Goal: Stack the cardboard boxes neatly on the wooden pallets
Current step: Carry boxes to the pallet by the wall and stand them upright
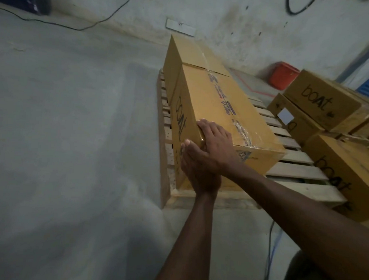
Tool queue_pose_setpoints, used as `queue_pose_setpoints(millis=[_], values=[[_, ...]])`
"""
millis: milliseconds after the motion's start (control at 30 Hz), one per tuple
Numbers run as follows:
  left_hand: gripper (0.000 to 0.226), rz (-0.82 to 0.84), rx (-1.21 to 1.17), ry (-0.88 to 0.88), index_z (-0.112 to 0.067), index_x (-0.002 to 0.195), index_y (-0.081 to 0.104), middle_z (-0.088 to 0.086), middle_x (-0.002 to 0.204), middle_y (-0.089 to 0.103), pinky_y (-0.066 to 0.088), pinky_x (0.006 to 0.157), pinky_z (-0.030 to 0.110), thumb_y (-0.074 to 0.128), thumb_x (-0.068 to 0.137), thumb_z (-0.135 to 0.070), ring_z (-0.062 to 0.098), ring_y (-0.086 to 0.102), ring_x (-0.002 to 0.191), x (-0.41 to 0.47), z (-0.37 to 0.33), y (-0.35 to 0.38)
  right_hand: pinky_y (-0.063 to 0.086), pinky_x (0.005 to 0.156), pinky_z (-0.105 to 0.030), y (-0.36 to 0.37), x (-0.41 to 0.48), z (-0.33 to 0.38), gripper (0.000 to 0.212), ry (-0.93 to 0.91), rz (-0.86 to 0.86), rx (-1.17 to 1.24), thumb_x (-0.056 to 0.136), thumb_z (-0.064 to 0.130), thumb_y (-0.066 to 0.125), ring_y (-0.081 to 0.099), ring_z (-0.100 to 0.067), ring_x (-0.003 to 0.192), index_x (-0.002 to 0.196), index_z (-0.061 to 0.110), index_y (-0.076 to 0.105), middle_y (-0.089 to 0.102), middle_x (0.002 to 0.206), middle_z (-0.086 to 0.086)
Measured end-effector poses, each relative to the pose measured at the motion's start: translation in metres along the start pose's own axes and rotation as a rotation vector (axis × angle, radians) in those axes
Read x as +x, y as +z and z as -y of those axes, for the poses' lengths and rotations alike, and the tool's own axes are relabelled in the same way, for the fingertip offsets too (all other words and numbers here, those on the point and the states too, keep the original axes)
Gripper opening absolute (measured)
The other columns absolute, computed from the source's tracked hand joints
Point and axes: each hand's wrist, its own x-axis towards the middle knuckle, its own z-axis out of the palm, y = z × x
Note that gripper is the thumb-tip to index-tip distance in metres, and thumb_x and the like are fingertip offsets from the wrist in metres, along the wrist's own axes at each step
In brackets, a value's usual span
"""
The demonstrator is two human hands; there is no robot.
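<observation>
Broadly, a grey concrete floor (pixel 63 134) filled the left half of the frame. A wooden pallet (pixel 295 157) lay right of centre. On its left edge, mid-frame, sat a long cardboard box (pixel 223 103) with taped flaps, and a second box (pixel 189 53) touched its far end. More stacked boxes (pixel 320 103) stood on the pallet at the right edge. A red bin (pixel 283 75) sat by the wall, upper right. The right hand (pixel 217 141) lay flat on the long box's near top corner, fingers straight. The left hand (pixel 199 172) pressed flat against its near end, thumb up.
</observation>
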Motion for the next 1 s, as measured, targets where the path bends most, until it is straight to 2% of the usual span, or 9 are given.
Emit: queue_pose_setpoints(millis=[67,167,300,367,433,500,567,767,1000], values=[[0.085,-0.059,-0.072,0.019,-0.001,0.157,0.027,0.02,0.158,0.034,0.027,0.121,0.046,0.018,0.097,-0.06,0.032,0.03,0.149,0.001,-0.005,-0.006,0.014,0.116,-0.038,-0.004,0.0,-0.005,0.064,0.026,-0.05,0.046,0.1,0.065,0.029,0.034,-0.015,0.143,0.15,0.026,0.04,0.042,0.155,0.003],[0.081,-0.122,-0.388,-0.108,-0.008,0.155,0.031,0.016,0.157,0.038,0.03,0.117,0.049,0.016,0.1,-0.065,0.03,0.034,0.145,0.005,-0.015,-0.017,0.015,0.118,-0.05,-0.012,-0.003,-0.027,0.062,0.203,-0.224,0.054,0.1,0.065,0.02,0.032,-0.015,0.144,0.143,0.029,0.046,0.04,0.155,0.003],[0.064,-0.153,-0.461,-0.131,-0.02,0.157,0.03,0.007,0.159,0.037,0.026,0.119,0.048,0.025,0.103,-0.054,0.023,0.032,0.147,0.009,-0.019,-0.016,0.011,0.118,-0.064,-0.021,-0.003,-0.081,0.069,0.822,-0.394,0.08,0.099,0.069,0.028,0.009,-0.032,0.154,0.151,0.024,0.035,0.011,0.167,-0.008],[0.063,-0.137,-0.454,-0.139,-0.023,0.158,0.028,0.004,0.161,0.035,0.023,0.121,0.045,0.024,0.103,-0.053,0.02,0.029,0.148,0.008,-0.019,-0.014,0.018,0.117,-0.065,-0.022,-0.007,-0.106,0.081,1.212,-0.427,0.308,0.096,0.071,0.035,0.012,-0.043,0.151,0.158,0.022,0.021,0.005,0.168,-0.015],[0.062,-0.145,-0.442,-0.133,-0.022,0.158,0.029,0.004,0.16,0.036,0.022,0.12,0.041,0.025,0.103,-0.051,0.02,0.031,0.147,0.008,-0.02,-0.012,0.032,0.112,-0.065,-0.021,-0.015,-0.125,0.087,1.407,-0.443,0.677,0.094,0.07,0.044,0.029,-0.046,0.143,0.159,0.023,0.01,0.018,0.163,-0.019],[0.06,-0.148,-0.429,-0.106,-0.023,0.157,0.031,0.003,0.159,0.038,0.018,0.119,0.035,0.026,0.103,-0.05,0.02,0.032,0.147,0.008,-0.021,-0.009,0.045,0.1,-0.066,-0.018,-0.022,-0.137,0.083,1.384,-0.433,0.912,0.094,0.066,0.051,0.043,-0.045,0.132,0.155,0.028,0.008,0.034,0.153,-0.02],[0.06,-0.159,-0.431,-0.105,-0.024,0.156,0.034,0.002,0.158,0.04,0.016,0.118,0.03,0.027,0.103,-0.051,0.019,0.034,0.146,0.01,-0.022,-0.006,0.05,0.094,-0.066,-0.017,-0.022,-0.141,0.08,1.337,-0.432,0.974,0.094,0.061,0.054,0.048,-0.044,0.126,0.153,0.031,0.01,0.038,0.148,-0.02],[0.064,-0.182,-0.463,-0.16,-0.022,0.155,0.036,0.001,0.156,0.043,0.026,0.116,0.042,0.033,0.101,-0.055,0.021,0.037,0.143,0.016,-0.028,-0.01,0.051,0.094,-0.065,-0.009,-0.017,-0.136,0.081,1.257,-0.456,0.939,0.089,0.063,0.056,0.053,-0.043,0.116,0.15,0.031,0.014,0.045,0.141,-0.02],[0.064,-0.161,-0.435,-0.147,-0.022,0.155,0.035,0.0,0.156,0.042,0.024,0.116,0.039,0.04,0.1,-0.053,0.02,0.037,0.143,0.017,-0.026,-0.014,0.05,0.096,-0.064,-0.006,-0.016,-0.134,0.082,1.229,-0.457,0.903,0.087,0.065,0.057,0.052,-0.042,0.116,0.149,0.03,0.017,0.045,0.142,-0.02]])
